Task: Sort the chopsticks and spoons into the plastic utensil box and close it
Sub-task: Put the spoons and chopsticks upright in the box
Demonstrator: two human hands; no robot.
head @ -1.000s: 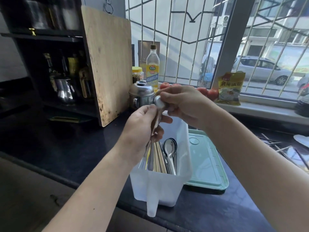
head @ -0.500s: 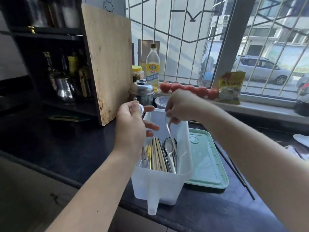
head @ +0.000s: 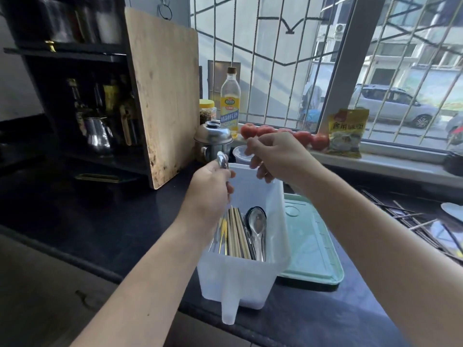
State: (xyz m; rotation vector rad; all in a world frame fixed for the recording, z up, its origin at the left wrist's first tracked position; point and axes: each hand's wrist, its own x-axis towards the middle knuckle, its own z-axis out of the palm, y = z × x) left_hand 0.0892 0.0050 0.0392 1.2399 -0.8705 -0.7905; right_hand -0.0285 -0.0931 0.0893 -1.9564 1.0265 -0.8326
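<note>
White plastic box (head: 240, 279) stands open at the near edge of the dark desk (head: 82, 216), chopsticks (head: 238, 231) and a spoon (head: 256, 225) already inside.
Its green lid (head: 310, 249) lies touching the right wall; loose chopsticks (head: 406, 216) lie farther right. The left hand (head: 209, 194) has its grip closed around another spoon (head: 222, 160) above the box's left rim. The right hand (head: 275, 156) hovers over the far rim, fingers loosely curled, holding nothing. The bottle's (head: 230, 101) label is too blurred to read.

Left hand (head: 210, 189) grips spoon (head: 222, 160) over utensil box (head: 275, 241) w/ chopsticks (head: 238, 229); right hand (head: 275, 156) loose.
</note>
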